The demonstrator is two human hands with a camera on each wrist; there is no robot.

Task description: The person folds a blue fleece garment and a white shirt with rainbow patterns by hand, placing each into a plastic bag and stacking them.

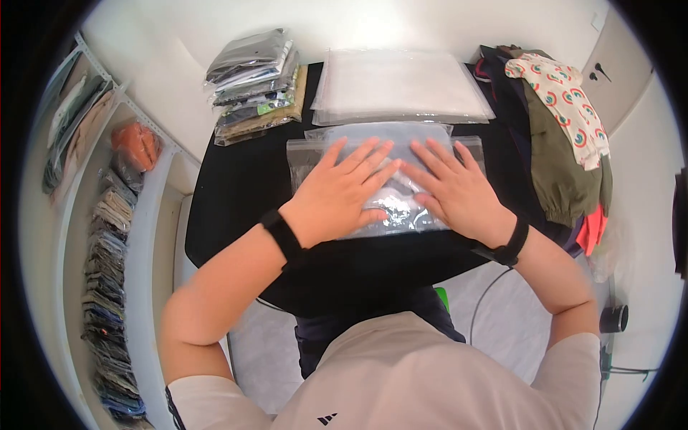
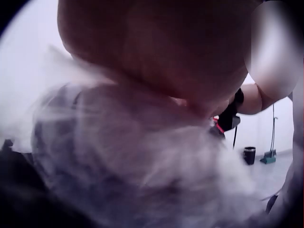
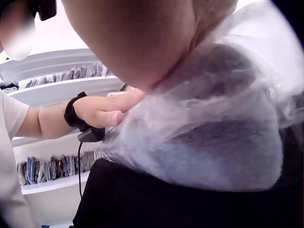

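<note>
A clear plastic bag [image 1: 398,218] with a light blue-grey folded item inside lies on the black table. The left hand [image 1: 346,188] rests flat on its left half, fingers spread and pointing away from the body. On the right half rests the right hand [image 1: 459,188], fingers also spread, its fingertips near those of the left. In the left wrist view the bag [image 2: 123,156] is blurred below the left hand [image 2: 156,47]. The right wrist view shows the bagged item [image 3: 223,152] beneath the right hand [image 3: 137,38], with the left hand [image 3: 107,107] beyond.
Behind the bag lies a stack of clear bags [image 1: 401,89]. Packed garments [image 1: 254,86] are piled at the back left of the table [image 1: 229,208]. Loose clothes [image 1: 566,143] hang over its right side. Shelves with packed garments [image 1: 107,287] stand at the left.
</note>
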